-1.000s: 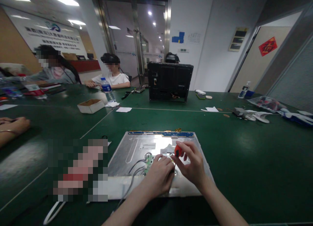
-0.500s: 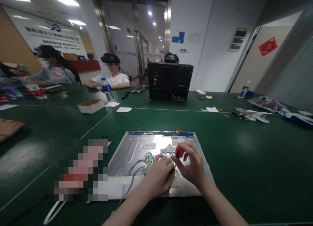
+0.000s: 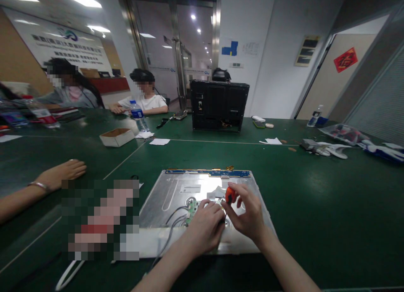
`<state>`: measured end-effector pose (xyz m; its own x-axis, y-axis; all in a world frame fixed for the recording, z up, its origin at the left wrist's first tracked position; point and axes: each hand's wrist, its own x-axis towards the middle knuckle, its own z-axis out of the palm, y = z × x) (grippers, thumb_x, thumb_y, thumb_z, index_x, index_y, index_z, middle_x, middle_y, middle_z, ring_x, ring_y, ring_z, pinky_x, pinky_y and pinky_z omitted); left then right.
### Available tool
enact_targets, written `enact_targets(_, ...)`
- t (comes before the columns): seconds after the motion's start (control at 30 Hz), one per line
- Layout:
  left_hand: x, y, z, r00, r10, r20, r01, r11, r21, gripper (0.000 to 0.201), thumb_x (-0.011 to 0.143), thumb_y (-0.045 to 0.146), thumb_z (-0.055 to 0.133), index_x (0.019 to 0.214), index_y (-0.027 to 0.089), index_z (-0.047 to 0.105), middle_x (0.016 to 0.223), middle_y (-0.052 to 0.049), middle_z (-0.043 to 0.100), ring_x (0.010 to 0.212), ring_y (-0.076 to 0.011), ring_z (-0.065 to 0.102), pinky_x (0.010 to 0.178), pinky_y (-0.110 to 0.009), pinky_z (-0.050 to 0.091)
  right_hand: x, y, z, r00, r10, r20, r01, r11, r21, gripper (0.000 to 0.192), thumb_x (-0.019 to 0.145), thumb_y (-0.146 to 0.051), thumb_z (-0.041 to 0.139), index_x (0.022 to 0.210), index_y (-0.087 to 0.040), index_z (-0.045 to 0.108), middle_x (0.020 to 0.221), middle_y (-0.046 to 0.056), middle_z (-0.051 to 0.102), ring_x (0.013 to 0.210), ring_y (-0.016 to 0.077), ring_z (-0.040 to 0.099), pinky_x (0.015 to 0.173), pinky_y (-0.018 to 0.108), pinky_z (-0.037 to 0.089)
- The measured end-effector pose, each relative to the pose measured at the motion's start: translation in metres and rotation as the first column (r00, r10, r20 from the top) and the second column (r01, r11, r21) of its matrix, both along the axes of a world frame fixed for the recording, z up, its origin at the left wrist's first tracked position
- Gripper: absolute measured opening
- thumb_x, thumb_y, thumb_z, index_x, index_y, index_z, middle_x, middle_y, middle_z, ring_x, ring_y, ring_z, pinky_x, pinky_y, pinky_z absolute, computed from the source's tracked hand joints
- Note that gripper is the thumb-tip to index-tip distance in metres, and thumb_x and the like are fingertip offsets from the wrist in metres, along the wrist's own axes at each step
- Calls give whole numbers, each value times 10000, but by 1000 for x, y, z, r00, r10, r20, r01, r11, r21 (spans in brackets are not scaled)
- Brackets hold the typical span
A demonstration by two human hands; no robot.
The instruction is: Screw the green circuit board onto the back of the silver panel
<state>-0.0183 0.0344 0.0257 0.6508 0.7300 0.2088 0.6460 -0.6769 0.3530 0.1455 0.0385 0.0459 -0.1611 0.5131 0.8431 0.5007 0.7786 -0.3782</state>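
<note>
In the head view the right hand (image 3: 248, 216) is closed around an orange-handled screwdriver (image 3: 229, 195) standing on the silver metal panel (image 3: 176, 191) on the green table (image 3: 315, 208), while the left hand (image 3: 205, 226) rests curled on the panel beside the tool, touching the right one.

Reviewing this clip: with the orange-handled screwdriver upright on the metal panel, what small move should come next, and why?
Probably another twist of the screwdriver. The right hand pinches its orange handle from above while the left hand braces low at the shaft, beside the small green board on the metal panel. The tip is hidden, so whether the screw is loose cannot be told.
</note>
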Motion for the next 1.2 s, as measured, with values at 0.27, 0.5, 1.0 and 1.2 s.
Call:
enact_targets(0.27,0,1,4,1000,9,-13,-9,1000,-5,148,804,144,530,922,193,604,985,-73,659,992,-246,573,971,-432,355,-1,-1,5,1000,-6,5,6,1000,16,517,856,-129,565,1348,-245,458,961,68,572,703,128,588,539,240,535)
enact_targets(0.5,0,1,3,1000,0,3,0,1000,3,147,799,137,522,909,199,599,956,-66,656,961,-241,579,959,-433,364,0,-2,3,1000,7,-3,-7,1000,3,540,826,-102,515,1348,-201,412,905,56,618,636,128,565,462,227,480)
enact_targets(1.0,1,2,2,1000,3,-19,-3,1000,-7,152,817,155,518,930,200,609,981,-73,661,988,-248,576,964,-441,358,-2,-1,4,999,-34,37,34,999,3,551,870,-140,526,1397,-211,382,813,28,601,616,129,572,503,240,500)
enact_targets(1.2,1,1,2,1000,9,-7,-9,1000,7,137,820,144,507,900,194,606,967,-70,660,966,-240,581,973,-437,360,-1,-1,1,1000,5,2,-5,1000,3,494,845,-155,561,1315,-202,417,906,52,631,607,124,566,461,230,477)
